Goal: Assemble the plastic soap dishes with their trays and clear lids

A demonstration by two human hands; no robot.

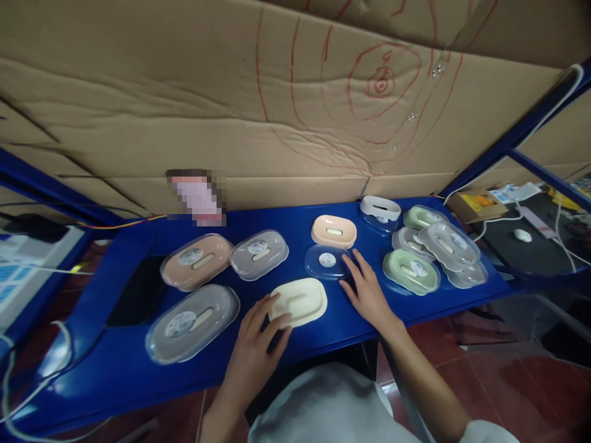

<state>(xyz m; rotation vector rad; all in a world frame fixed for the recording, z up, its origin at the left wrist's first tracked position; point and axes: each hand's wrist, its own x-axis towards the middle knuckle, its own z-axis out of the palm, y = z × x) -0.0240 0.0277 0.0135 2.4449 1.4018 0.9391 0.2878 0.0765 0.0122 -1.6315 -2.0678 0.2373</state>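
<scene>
My left hand (261,329) rests its spread fingers on the left side of a cream, oval soap dish part (305,301) lying at the front of the table. Slightly to the right and farther back, my right hand (368,294) has its fingers apart, the tips touching the right end of a clear lid (318,263) with a round label. Behind that lid is an uncovered peach soap dish (339,226). Neither hand is closed around anything.
Lidded soap dishes in peach (187,271) and grey (261,261) stand on the left. Several green (409,280) and grey ones are grouped at the right. A white dish (379,208) sits at the back. A dark flat object (136,301) lies on the blue table (115,351).
</scene>
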